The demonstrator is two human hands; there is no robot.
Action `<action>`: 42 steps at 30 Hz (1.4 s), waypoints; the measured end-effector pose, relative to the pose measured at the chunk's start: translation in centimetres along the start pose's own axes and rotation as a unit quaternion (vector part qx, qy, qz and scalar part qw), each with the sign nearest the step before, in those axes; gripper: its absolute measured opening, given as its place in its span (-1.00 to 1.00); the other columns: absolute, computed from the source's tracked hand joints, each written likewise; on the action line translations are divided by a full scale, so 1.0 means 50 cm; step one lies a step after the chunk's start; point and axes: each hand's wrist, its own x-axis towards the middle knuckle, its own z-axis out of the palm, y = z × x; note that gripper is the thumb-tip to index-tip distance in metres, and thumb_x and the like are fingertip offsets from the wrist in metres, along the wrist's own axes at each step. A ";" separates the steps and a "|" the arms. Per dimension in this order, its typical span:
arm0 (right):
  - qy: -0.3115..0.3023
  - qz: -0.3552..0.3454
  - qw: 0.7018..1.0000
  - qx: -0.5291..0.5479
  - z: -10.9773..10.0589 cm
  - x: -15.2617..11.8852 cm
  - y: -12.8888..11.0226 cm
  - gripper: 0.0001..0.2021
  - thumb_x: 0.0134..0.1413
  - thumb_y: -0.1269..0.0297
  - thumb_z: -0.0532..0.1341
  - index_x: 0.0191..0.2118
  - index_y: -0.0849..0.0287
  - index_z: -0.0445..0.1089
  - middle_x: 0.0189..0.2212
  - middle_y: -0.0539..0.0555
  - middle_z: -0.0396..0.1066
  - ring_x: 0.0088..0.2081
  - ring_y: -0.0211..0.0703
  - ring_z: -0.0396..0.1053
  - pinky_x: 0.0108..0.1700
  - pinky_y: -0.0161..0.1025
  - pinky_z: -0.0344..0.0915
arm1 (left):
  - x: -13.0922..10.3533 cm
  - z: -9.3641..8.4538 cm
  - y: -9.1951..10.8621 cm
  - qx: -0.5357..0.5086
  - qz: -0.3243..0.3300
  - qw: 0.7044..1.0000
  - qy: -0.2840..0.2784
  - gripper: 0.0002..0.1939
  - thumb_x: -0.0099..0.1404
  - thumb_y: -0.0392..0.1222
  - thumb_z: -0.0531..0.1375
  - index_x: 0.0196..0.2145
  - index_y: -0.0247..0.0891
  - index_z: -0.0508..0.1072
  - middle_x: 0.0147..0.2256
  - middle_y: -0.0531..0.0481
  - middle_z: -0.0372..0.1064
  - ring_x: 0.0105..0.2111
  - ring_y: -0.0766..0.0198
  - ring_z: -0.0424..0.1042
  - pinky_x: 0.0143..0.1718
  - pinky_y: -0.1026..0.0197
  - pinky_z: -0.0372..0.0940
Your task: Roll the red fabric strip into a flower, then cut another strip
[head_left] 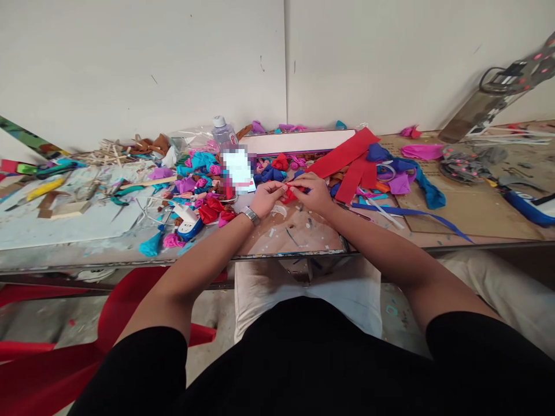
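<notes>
Both hands meet above the near part of the table, pinching a small piece of red crepe paper (291, 194) between them. My left hand (266, 198), with a watch on its wrist, has its fingertips closed on the paper's left side. On the right side, my right hand (313, 193) grips the same piece with bent fingers. Wide red crepe paper strips (344, 155) lie just beyond my right hand. Left of my left hand are crumpled red paper pieces (211, 210) and many twisted bits in pink, purple and blue.
A phone with a blurred screen (238, 170) leans by a clear plastic bottle (224, 134). A blue-and-white power strip (189, 224) lies left. At right are a cardboard sheet (468, 216), a blue ribbon (416, 214) and a dark water bottle (466, 112). A red stool (125, 306) stands below.
</notes>
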 end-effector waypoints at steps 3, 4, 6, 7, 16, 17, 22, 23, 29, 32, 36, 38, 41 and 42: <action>0.005 0.012 1.000 0.001 0.001 -0.001 0.001 -0.74 0.28 0.06 0.29 -0.12 0.02 0.70 -0.10 0.14 0.64 -0.03 0.10 0.51 0.13 0.05 0.40 | -0.001 0.002 0.004 0.004 0.004 1.000 0.000 -0.51 0.17 0.24 0.48 -0.30 -0.29 0.61 -0.44 -0.01 0.56 -0.44 0.30 0.50 -0.28 0.20 0.46; 0.004 0.021 1.000 0.002 0.001 -0.002 0.000 -0.73 0.27 0.05 0.30 -0.10 0.03 0.69 -0.11 0.14 0.64 -0.04 0.10 0.51 0.11 0.04 0.41 | -0.001 0.002 0.004 0.006 0.005 1.000 0.001 -0.53 0.18 0.23 0.47 -0.31 -0.28 0.60 -0.45 -0.01 0.55 -0.44 0.30 0.50 -0.27 0.20 0.46; 0.002 0.040 0.999 0.006 0.002 -0.004 -0.002 -0.71 0.27 0.03 0.31 -0.07 0.05 0.67 -0.13 0.14 0.64 -0.09 0.06 0.50 0.02 -0.01 0.43 | -0.001 0.002 0.005 0.011 0.007 1.000 0.004 -0.56 0.20 0.20 0.46 -0.33 -0.28 0.59 -0.45 0.00 0.54 -0.44 0.30 0.49 -0.27 0.20 0.46; 0.003 0.047 0.999 0.009 0.002 -0.005 -0.003 -0.71 0.27 0.03 0.31 -0.06 0.06 0.67 -0.14 0.14 0.64 -0.12 0.04 0.49 -0.02 -0.04 0.43 | -0.001 0.001 0.005 0.015 0.010 1.000 0.003 -0.57 0.21 0.18 0.46 -0.34 -0.27 0.58 -0.45 0.01 0.53 -0.44 0.30 0.49 -0.27 0.20 0.45; 0.019 0.038 0.999 0.028 0.009 -0.008 0.005 -0.75 0.25 0.05 0.34 -0.17 0.12 0.65 -0.26 0.11 0.62 -0.29 -0.09 0.46 -0.20 -0.14 0.39 | 0.002 -0.004 -0.001 0.067 0.034 0.997 -0.017 -0.57 0.26 0.20 0.42 -0.31 -0.29 0.62 -0.44 -0.02 0.55 -0.43 0.27 0.51 -0.31 0.21 0.41; 0.023 0.025 0.999 0.022 0.009 -0.007 0.005 -0.75 0.25 0.05 0.34 -0.18 0.11 0.65 -0.27 0.11 0.62 -0.29 -0.08 0.46 -0.21 -0.15 0.40 | 0.002 -0.003 -0.001 0.068 0.032 0.997 -0.013 -0.56 0.25 0.21 0.42 -0.31 -0.29 0.63 -0.45 -0.02 0.55 -0.44 0.27 0.50 -0.31 0.21 0.41; 0.032 -0.049 0.998 0.007 0.007 -0.003 0.004 -0.76 0.29 0.05 0.33 -0.19 0.07 0.68 -0.22 0.11 0.64 -0.19 -0.04 0.54 -0.09 -0.09 0.47 | 0.002 0.000 0.002 0.034 0.018 0.999 -0.003 -0.55 0.21 0.22 0.44 -0.30 -0.29 0.64 -0.43 -0.01 0.57 -0.42 0.30 0.50 -0.28 0.21 0.42; 0.031 -0.059 0.998 0.005 0.007 -0.003 0.004 -0.77 0.30 0.05 0.33 -0.18 0.05 0.68 -0.20 0.11 0.65 -0.16 -0.03 0.55 -0.05 -0.07 0.48 | 0.002 0.001 0.001 0.023 0.014 1.000 -0.002 -0.55 0.19 0.21 0.44 -0.30 -0.29 0.64 -0.42 -0.01 0.57 -0.42 0.30 0.50 -0.28 0.22 0.43; 0.027 -0.072 0.997 0.000 0.006 -0.002 0.011 -0.76 0.31 0.04 0.32 -0.17 0.03 0.71 -0.17 0.12 0.66 -0.12 0.00 0.57 0.00 -0.02 0.50 | 0.007 0.002 -0.006 -0.010 0.008 1.000 0.002 -0.61 0.20 0.15 0.44 -0.32 -0.27 0.63 -0.42 0.01 0.56 -0.43 0.31 0.48 -0.28 0.20 0.47; 0.026 -0.079 0.997 0.009 0.006 -0.002 0.013 -0.74 0.32 0.04 0.31 -0.16 0.04 0.71 -0.16 0.14 0.66 -0.12 -0.01 0.58 0.01 -0.03 0.51 | 0.010 0.001 -0.008 -0.015 0.009 1.000 -0.006 -0.63 0.21 0.13 0.44 -0.33 -0.27 0.62 -0.42 0.02 0.55 -0.43 0.31 0.49 -0.28 0.20 0.48; 0.013 -0.066 0.998 0.010 0.005 0.000 0.015 -0.71 0.30 -0.01 0.31 -0.18 0.05 0.71 -0.16 0.15 0.65 -0.13 0.00 0.57 0.00 -0.03 0.51 | 0.010 -0.001 -0.009 -0.032 0.002 0.999 -0.013 -0.61 0.23 0.15 0.42 -0.35 -0.27 0.61 -0.45 0.02 0.53 -0.44 0.30 0.49 -0.28 0.18 0.51; 0.006 -0.066 0.998 0.012 0.003 0.001 0.014 -0.71 0.29 -0.01 0.31 -0.19 0.05 0.71 -0.16 0.16 0.64 -0.12 0.01 0.57 -0.01 -0.02 0.50 | 0.010 -0.001 -0.009 -0.023 0.002 1.000 -0.012 -0.61 0.23 0.15 0.43 -0.34 -0.27 0.61 -0.45 0.02 0.52 -0.44 0.29 0.50 -0.28 0.17 0.51; -0.001 -0.053 0.998 0.022 0.001 0.001 0.011 -0.71 0.29 0.03 0.29 -0.20 0.08 0.70 -0.16 0.16 0.64 -0.14 0.00 0.56 -0.05 -0.05 0.48 | 0.009 -0.002 -0.008 0.015 0.015 1.000 -0.007 -0.60 0.22 0.16 0.44 -0.31 -0.27 0.61 -0.44 0.02 0.53 -0.45 0.29 0.49 -0.31 0.19 0.48; -0.004 -0.040 0.999 0.025 0.001 0.001 0.009 -0.71 0.30 0.04 0.28 -0.19 0.09 0.69 -0.16 0.15 0.65 -0.16 -0.01 0.55 -0.07 -0.06 0.46 | 0.009 -0.003 -0.007 0.030 0.023 0.999 -0.007 -0.58 0.23 0.18 0.43 -0.31 -0.28 0.60 -0.44 0.01 0.54 -0.45 0.29 0.49 -0.32 0.19 0.47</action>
